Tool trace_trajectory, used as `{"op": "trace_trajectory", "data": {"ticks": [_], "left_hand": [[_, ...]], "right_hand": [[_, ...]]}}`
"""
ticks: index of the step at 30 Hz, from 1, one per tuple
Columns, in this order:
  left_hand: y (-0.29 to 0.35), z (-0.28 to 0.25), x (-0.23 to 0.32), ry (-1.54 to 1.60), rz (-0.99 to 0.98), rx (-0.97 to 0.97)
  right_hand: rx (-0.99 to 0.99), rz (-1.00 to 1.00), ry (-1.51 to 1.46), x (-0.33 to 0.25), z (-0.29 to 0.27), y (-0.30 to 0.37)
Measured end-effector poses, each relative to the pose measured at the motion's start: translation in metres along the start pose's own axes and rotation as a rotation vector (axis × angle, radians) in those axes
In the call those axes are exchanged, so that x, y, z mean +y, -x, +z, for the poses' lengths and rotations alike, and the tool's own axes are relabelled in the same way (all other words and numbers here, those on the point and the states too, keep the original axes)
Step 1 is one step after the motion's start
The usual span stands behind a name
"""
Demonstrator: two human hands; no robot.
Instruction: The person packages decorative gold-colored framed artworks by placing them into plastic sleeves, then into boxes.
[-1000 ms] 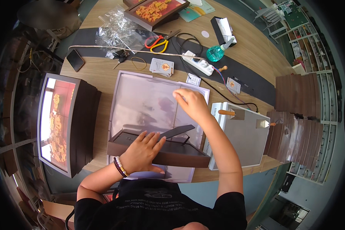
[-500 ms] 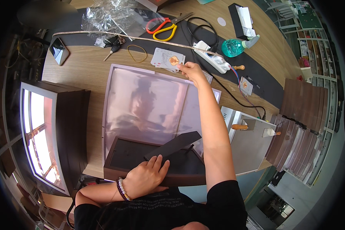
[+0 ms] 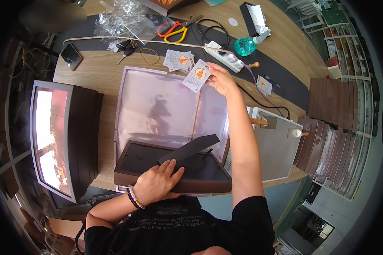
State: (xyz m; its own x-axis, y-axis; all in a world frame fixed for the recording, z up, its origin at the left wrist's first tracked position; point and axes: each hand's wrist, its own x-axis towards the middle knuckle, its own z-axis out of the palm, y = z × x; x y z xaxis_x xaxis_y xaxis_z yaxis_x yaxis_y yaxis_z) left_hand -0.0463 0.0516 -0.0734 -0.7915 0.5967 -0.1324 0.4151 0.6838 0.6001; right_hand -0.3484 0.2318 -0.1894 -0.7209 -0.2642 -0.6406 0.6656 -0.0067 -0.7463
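My right hand (image 3: 221, 80) pinches a small printed card (image 3: 197, 75) with a round brown picture, held over the far edge of a glossy pale-lilac panel (image 3: 157, 91). Just left of it, a pile of similar cards (image 3: 174, 59) lies on the table. Nearest my body sits a deep dark-brown picture frame (image 3: 204, 185), its black back facing up and a black stand flap (image 3: 193, 146) raised. My left hand (image 3: 157, 180) grips the frame's near side, fingers over its back and part of the hand below the edge.
On the left stands a lit display frame (image 3: 51, 140). Beyond the panel are a phone (image 3: 71, 57), keys (image 3: 125, 49), a rubber band (image 3: 150, 56), scissors (image 3: 174, 32), a power strip (image 3: 225, 58) and a green spray bottle (image 3: 246, 46). Stacked brown boards (image 3: 334, 102) are at right.
My right hand has lifted a card off the pile and brought it slightly nearer to me. My left hand stays on the frame, and the whole view has shifted a little.
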Motion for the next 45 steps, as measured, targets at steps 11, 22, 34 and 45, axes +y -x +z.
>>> {"op": "trace_trajectory", "data": {"ticks": [11,22,34,45], "left_hand": [[0.009,0.012,0.011,-0.109,-0.067,0.069],[0.006,0.008,0.010,-0.071,-0.105,0.061],[-0.012,-0.001,-0.006,0.003,0.003,0.044],[-0.020,-0.003,-0.013,-0.056,0.051,-0.028]], "right_hand": [[-0.827,0.156,0.674,0.047,-0.018,0.169],[-0.632,-0.682,0.997,0.084,0.010,0.224],[0.239,-0.533,1.697,0.112,-0.044,0.058],[0.409,-0.901,1.763,0.113,-0.054,0.046]]}}
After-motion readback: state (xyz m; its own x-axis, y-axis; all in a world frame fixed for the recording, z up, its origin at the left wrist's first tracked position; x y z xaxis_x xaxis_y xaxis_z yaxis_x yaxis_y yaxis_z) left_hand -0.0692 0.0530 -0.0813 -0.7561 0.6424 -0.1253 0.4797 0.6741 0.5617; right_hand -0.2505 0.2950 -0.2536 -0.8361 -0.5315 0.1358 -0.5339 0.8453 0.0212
